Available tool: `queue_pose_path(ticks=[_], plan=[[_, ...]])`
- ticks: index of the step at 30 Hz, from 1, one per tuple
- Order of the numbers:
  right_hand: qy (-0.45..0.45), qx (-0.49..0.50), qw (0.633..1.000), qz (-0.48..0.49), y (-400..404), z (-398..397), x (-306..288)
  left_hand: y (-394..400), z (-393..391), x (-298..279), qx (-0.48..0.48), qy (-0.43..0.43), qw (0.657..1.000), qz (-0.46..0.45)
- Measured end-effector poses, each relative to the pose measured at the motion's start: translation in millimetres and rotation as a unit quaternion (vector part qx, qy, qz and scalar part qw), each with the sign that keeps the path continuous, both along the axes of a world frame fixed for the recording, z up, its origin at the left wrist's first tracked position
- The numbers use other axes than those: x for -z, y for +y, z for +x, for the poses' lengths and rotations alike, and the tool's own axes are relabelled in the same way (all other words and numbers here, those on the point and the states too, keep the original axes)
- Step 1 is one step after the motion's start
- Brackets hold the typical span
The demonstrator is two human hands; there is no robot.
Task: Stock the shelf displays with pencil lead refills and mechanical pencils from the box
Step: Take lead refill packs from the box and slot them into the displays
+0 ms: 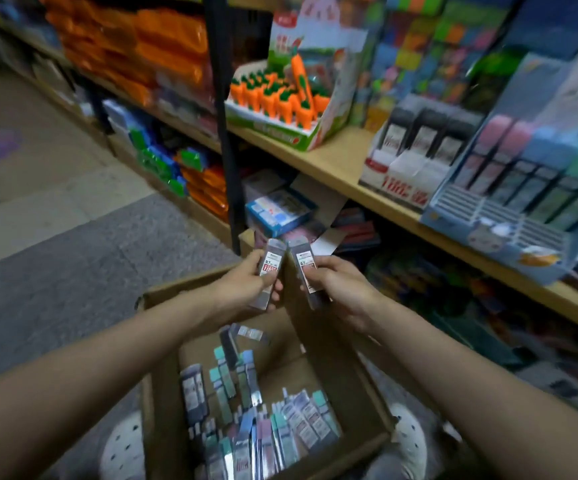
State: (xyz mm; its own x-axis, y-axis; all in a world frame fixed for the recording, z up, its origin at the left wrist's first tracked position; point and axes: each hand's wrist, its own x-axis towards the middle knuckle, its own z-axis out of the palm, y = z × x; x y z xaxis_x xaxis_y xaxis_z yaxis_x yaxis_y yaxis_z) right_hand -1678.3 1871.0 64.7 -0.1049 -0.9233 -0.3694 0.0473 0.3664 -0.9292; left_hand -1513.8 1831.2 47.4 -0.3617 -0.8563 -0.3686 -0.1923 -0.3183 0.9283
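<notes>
Two lead-refill packs held up over the box, labels facing the person

The left hand (pixel 246 282) grips one refill pack (pixel 269 271) and the right hand (pixel 336 285) grips a second pack (pixel 306 271), each pinched along its long edges so the printed label stays uncovered, probably for checking the lead size before shelving. Both packs sit side by side, nearly touching, above the far rim of the cardboard box (pixel 163 393), which stands on the floor and holds many more loose packs. The likely target, the black-and-white refill display (pixel 415 154) on the wooden shelf (pixel 343 168), stands up and to the right, well apart from the hands.
</notes>
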Motion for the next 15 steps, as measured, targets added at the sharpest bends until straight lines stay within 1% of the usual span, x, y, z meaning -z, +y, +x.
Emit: queue_pose_path(ticks=[4, 6, 8, 9, 11, 12, 15], plan=[[0.142, 0.029, 0.987, -0.073, 8.2, -29.5, -42.6, 0.0, -15.0, -31.0, 0.057, -0.002, 0.997, -0.050], [0.203, 0.043, 0.972, -0.107, 12.4, -42.1, -61.9, -0.7, -25.1, -40.3, 0.060, 0.000, 0.995, -0.075], [0.246, 0.035, 0.958, -0.144, 18.5, -53.1, -78.6, -3.0, -36.3, -49.6, 0.051, 0.007, 0.994, -0.092], [0.285, 0.027, 0.943, -0.170, 21.2, -59.2, -86.1, -4.5, -43.2, -54.0, 0.052, 0.024, 0.994, -0.097], [0.383, 0.021, 0.898, -0.216, 25.8, -72.7, -101.3, -7.7, -56.5, -64.4, 0.063, 0.069, 0.990, -0.103], [0.418, 0.023, 0.878, -0.231, 27.9, -78.8, -109.7, -9.6, -63.2, -69.6, 0.069, 0.091, 0.988, -0.106], [0.478, 0.030, 0.843, -0.247, 30.2, -93.9, -133.2, -17.1, -82.3, -84.0, 0.071, 0.150, 0.980, -0.109]])
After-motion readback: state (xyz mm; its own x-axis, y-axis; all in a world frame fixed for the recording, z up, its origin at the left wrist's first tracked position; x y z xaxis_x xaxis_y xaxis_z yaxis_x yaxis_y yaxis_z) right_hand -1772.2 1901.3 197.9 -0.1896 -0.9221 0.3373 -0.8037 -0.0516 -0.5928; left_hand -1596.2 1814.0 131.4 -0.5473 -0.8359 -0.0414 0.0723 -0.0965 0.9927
